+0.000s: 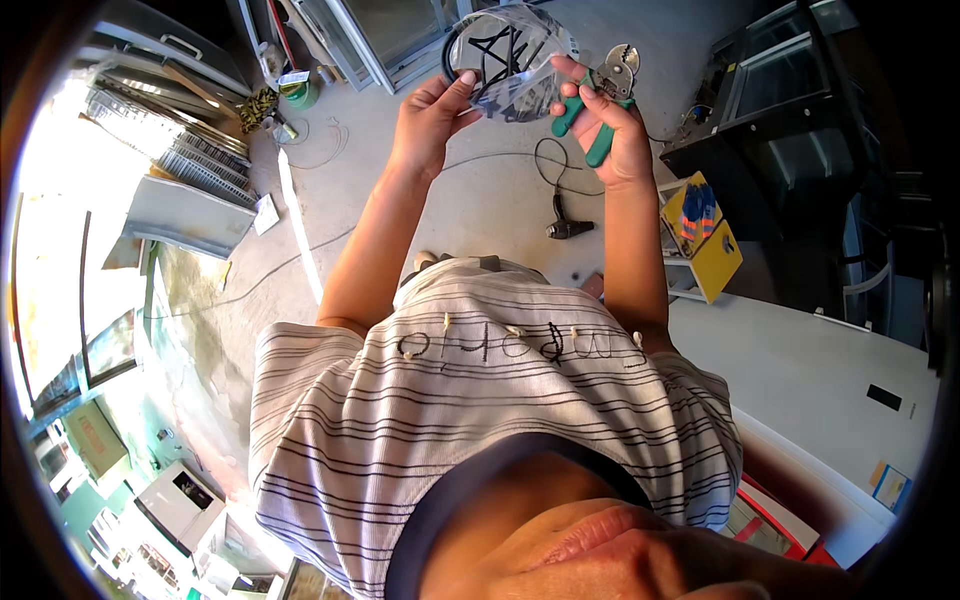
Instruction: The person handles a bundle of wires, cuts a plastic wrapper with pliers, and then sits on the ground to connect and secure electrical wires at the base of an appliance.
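A clear plastic bag [515, 90] with black strips or cable inside is held up in front of me at the far side. My left hand [432, 122] is closed on the bag's left edge, thumb against fingers. Green-handled pliers [598, 145], which look like wire strippers with a rounded metal head, lie in my right hand [625, 140]. Their jaws point away from me, and the handles are spread apart. The fingers of that same hand also touch the bag's right side.
A black heat gun or hair dryer [570, 229] lies on the concrete floor with its cord trailing. To the right are a yellow panel [722, 262], blue and orange gloves [697, 210] and a long white panel [800, 350]. Stacked metal parts [205, 165] and a green bucket [300, 97] stand left.
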`<state>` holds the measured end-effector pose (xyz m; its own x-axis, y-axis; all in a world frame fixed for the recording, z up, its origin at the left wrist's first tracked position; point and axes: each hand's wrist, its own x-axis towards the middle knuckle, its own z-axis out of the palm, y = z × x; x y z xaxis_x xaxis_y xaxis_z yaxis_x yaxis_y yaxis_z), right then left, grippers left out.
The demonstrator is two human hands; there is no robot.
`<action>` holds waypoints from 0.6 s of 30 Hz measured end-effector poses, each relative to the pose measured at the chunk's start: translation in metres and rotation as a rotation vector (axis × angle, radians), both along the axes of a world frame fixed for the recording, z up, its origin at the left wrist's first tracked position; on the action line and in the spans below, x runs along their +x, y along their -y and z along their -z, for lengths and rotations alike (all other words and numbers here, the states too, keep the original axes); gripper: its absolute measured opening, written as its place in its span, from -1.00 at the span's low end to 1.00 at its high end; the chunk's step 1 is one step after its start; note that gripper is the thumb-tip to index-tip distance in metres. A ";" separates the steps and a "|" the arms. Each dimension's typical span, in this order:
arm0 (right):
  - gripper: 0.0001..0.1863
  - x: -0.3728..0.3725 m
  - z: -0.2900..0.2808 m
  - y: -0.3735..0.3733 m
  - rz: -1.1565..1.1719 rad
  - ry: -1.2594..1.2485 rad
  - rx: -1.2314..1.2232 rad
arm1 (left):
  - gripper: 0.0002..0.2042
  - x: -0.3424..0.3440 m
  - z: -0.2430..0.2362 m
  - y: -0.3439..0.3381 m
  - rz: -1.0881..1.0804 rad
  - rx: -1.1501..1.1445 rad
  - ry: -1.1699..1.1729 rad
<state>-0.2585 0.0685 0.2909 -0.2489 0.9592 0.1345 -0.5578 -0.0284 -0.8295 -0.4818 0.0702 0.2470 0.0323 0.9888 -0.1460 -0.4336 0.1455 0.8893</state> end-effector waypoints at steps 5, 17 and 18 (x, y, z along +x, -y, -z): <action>-0.69 -0.055 0.010 -0.024 -0.056 -0.112 -0.045 | -0.73 -0.057 0.003 -0.015 -0.041 -0.012 0.061; -0.65 -0.144 0.023 -0.100 -0.294 -0.072 -0.181 | -0.71 -0.136 0.004 -0.021 -0.376 0.059 0.070; -0.67 -0.148 0.024 -0.106 -0.327 -0.067 -0.202 | -0.71 -0.136 0.001 -0.019 -0.426 0.084 0.043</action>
